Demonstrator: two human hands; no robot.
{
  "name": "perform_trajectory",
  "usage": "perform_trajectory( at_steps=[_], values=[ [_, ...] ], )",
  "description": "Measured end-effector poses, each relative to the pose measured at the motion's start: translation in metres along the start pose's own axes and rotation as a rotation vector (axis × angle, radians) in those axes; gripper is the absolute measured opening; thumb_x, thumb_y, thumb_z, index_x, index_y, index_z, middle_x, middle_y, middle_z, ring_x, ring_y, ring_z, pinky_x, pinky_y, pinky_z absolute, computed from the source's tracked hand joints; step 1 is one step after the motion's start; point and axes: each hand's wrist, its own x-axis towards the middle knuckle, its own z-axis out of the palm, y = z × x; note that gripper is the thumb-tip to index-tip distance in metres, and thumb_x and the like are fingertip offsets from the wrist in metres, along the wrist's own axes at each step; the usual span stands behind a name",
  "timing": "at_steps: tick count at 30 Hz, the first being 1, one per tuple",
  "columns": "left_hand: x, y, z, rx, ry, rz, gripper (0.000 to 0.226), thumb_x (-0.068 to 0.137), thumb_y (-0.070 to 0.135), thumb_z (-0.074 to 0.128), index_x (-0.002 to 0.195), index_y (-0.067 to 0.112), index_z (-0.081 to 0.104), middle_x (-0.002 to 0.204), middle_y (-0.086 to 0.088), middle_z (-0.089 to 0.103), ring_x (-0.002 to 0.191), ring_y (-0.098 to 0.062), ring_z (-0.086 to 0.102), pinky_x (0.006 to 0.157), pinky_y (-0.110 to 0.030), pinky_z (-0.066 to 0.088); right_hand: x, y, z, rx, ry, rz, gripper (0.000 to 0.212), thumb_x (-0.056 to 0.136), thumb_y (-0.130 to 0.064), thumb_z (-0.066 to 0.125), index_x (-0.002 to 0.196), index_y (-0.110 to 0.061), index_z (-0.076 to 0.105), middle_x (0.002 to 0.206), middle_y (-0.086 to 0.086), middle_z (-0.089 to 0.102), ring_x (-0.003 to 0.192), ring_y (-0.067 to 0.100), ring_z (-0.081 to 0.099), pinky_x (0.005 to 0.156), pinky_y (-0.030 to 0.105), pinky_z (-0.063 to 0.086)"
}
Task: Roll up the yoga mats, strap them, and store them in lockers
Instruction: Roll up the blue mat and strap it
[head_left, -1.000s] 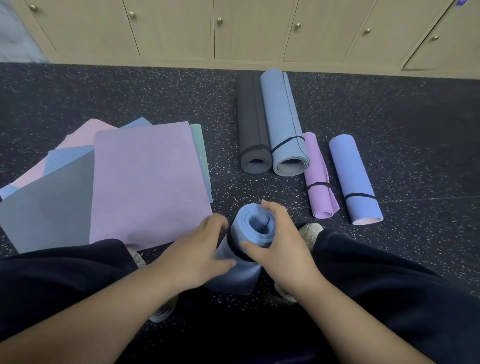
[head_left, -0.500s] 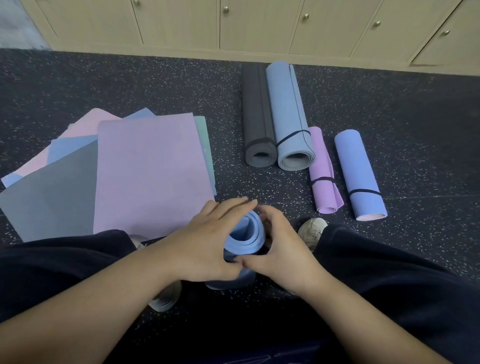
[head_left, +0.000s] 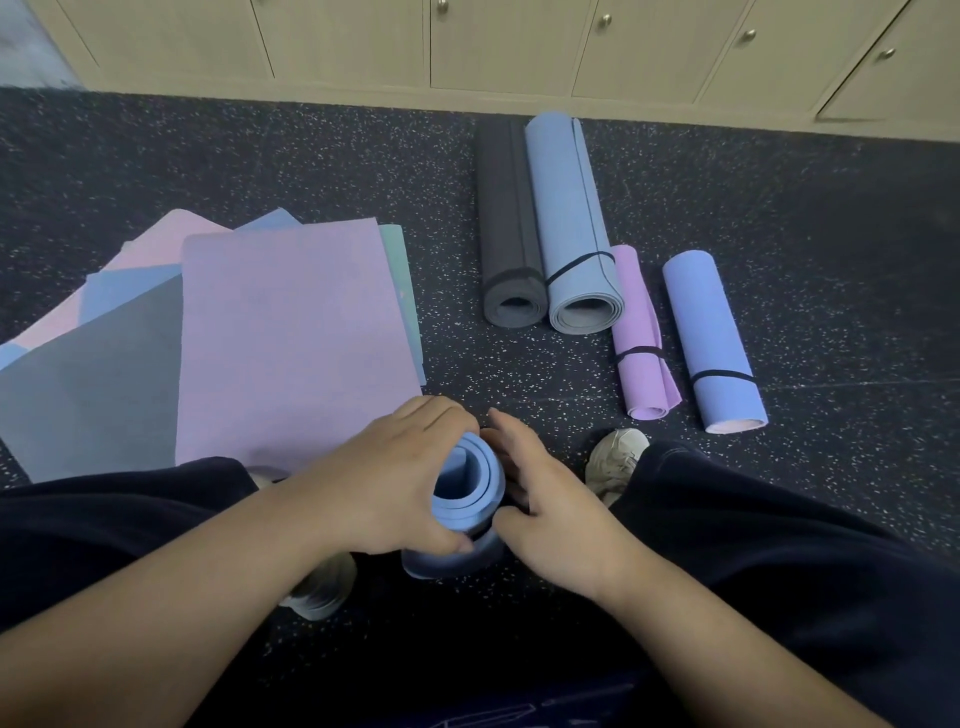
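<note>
A rolled blue mat (head_left: 467, 493) stands on end on the floor between my knees, its open spiral facing up. My left hand (head_left: 384, 488) wraps round its left side, fingers curled over the far rim and thumb at the near edge. My right hand (head_left: 550, 514) grips the roll's right side, fingers along the far side and thumb near the front. A dark band seems to sit low on the roll, mostly hidden by my hands.
Several flat mats lie fanned at the left, a lilac mat (head_left: 291, 343) on top. Rolled and strapped mats lie ahead: dark grey (head_left: 509, 228), light blue (head_left: 571, 223), purple (head_left: 641, 338), blue (head_left: 714, 343). Closed lockers (head_left: 498, 47) line the far wall. A shoe (head_left: 615, 457) is at the right.
The roll has been drawn closer and more upright. My left hand moved from its near side up round the top rim, and my right hand slid down its right side.
</note>
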Motion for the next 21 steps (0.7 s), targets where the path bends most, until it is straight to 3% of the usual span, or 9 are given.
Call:
perform_trajectory(
  at_steps=[3,5,12,14,16,17,19,21],
  values=[
    [-0.002,0.002,0.000,-0.022,-0.029,-0.040,0.071,0.062,0.056,0.073,0.118,0.036,0.035,0.112,0.025,0.032,0.108,0.006,0.030,0.090,-0.013,0.029,0.003,0.003,0.000,0.046,-0.001,0.022,0.089,0.066,-0.013,0.041,0.150,-0.028,0.014,0.134,-0.026,0.038,0.130,-0.003,0.040,0.113,0.031,0.032],
    [-0.003,0.003,-0.001,-0.022,-0.036,-0.045,0.071,0.063,0.055,0.073,0.119,0.037,0.034,0.112,0.026,0.031,0.109,0.006,0.030,0.091,-0.013,0.029,0.003,0.003,-0.001,0.084,0.003,0.043,0.090,0.066,-0.012,0.041,0.150,-0.026,0.013,0.139,-0.019,0.038,0.131,-0.002,0.040,0.114,0.031,0.030],
    [-0.003,0.000,-0.001,0.011,-0.055,-0.032,0.082,0.048,0.072,0.048,0.120,0.038,0.034,0.111,0.030,0.030,0.110,0.003,0.028,0.100,-0.023,0.032,0.003,0.001,-0.001,0.067,-0.002,0.082,0.089,0.078,0.005,0.043,0.152,-0.029,0.006,0.153,-0.008,0.030,0.131,-0.001,0.039,0.114,0.030,0.031],
    [-0.003,0.000,0.000,0.006,-0.078,-0.014,0.086,0.048,0.072,0.050,0.125,0.037,0.035,0.116,0.029,0.031,0.115,0.004,0.028,0.102,-0.023,0.031,0.004,0.002,-0.005,0.071,0.017,0.088,0.091,0.082,0.007,0.043,0.151,-0.035,0.002,0.147,-0.002,0.042,0.114,-0.005,0.051,0.102,0.020,0.040],
    [-0.004,0.002,0.001,0.023,-0.132,0.014,0.094,0.051,0.072,0.055,0.134,0.035,0.031,0.121,0.028,0.030,0.120,0.006,0.023,0.105,-0.021,0.028,0.006,0.004,-0.010,0.118,0.054,0.107,0.089,0.082,0.006,0.044,0.144,-0.047,0.007,0.121,0.010,0.064,0.079,-0.004,0.060,0.073,0.011,0.045],
    [-0.004,0.004,0.001,0.039,-0.152,0.011,0.095,0.054,0.071,0.060,0.136,0.035,0.029,0.123,0.026,0.031,0.121,0.006,0.023,0.106,-0.021,0.027,0.007,0.006,-0.012,0.132,0.061,0.117,0.087,0.081,0.004,0.045,0.141,-0.049,0.011,0.112,0.011,0.068,0.072,-0.003,0.061,0.067,0.012,0.044],
    [-0.004,0.005,-0.001,0.080,-0.163,-0.025,0.088,0.061,0.065,0.070,0.133,0.035,0.028,0.124,0.022,0.034,0.119,0.002,0.028,0.103,-0.023,0.029,0.007,0.007,-0.009,0.130,0.041,0.128,0.087,0.074,-0.005,0.046,0.140,-0.052,0.012,0.119,0.001,0.065,0.089,-0.005,0.064,0.079,0.017,0.047],
    [-0.004,0.006,-0.003,0.108,-0.160,-0.058,0.081,0.064,0.061,0.073,0.126,0.037,0.027,0.119,0.021,0.037,0.112,-0.001,0.035,0.097,-0.024,0.033,0.005,0.006,-0.005,0.123,0.019,0.123,0.088,0.073,-0.006,0.045,0.147,-0.043,0.015,0.129,-0.004,0.058,0.111,-0.002,0.058,0.099,0.025,0.043]
  ],
)
